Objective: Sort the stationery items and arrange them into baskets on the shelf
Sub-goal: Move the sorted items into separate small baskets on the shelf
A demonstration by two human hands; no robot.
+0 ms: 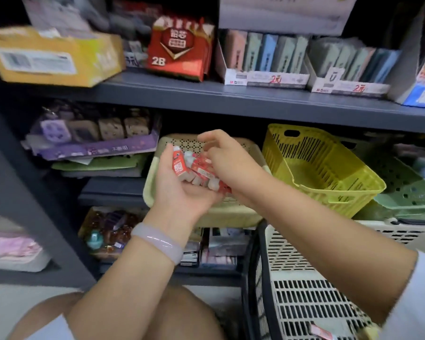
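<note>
Left hand (182, 190) cupped palm-up, fingers curled round a loose heap of small red-and-white packets (196, 169), likely erasers or leads. Right hand (221, 155) over the heap, fingertips curled down onto the top packets; whether it pinches one cannot be told. Both hands sit above the pale beige perforated plastic basket (231, 214) on the middle shelf; the yellow slotted plastic basket (324, 168) stands just beside it, tilted.

Risk: heap is unsecured and piled high. Judged likely that a packet slips off the palm's open right edge and drops outside the beige basket.

Legible writing: "2B" on the red cardboard display box (179, 47); handwritten "2元" on the white pen trays (265, 78). Packet print is unreadable.
</note>
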